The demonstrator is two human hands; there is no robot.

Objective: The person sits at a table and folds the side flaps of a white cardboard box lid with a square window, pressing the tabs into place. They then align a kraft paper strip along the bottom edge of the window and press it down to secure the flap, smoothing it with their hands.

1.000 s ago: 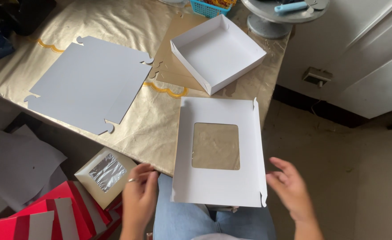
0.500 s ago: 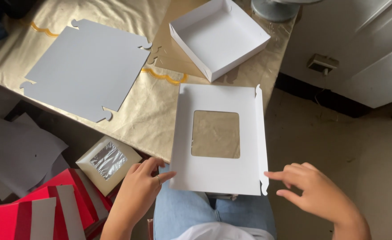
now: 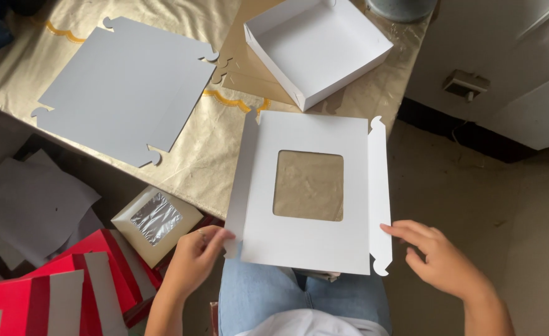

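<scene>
A flat white box lid (image 3: 305,239) with a square clear window (image 3: 308,185) lies partly on the gold-covered table (image 3: 224,118) and partly over my lap. My left hand (image 3: 193,258) pinches the lid's left side flap, which is bent up. My right hand (image 3: 439,261) touches the right side flap near its lower corner with spread fingers. A folded white box tray (image 3: 318,46) stands on the table behind the lid.
A flat uncut white cardboard blank (image 3: 125,87) lies on the table's left part. On the floor at the left are a small cream box with a foil window (image 3: 156,221), red cardboard pieces (image 3: 56,292) and grey paper sheets (image 3: 25,205). White cabinets (image 3: 504,62) stand at the right.
The camera has tilted down and closer. Both hands moved in from below to the lid's side flaps; the left flap is now lifted.
</scene>
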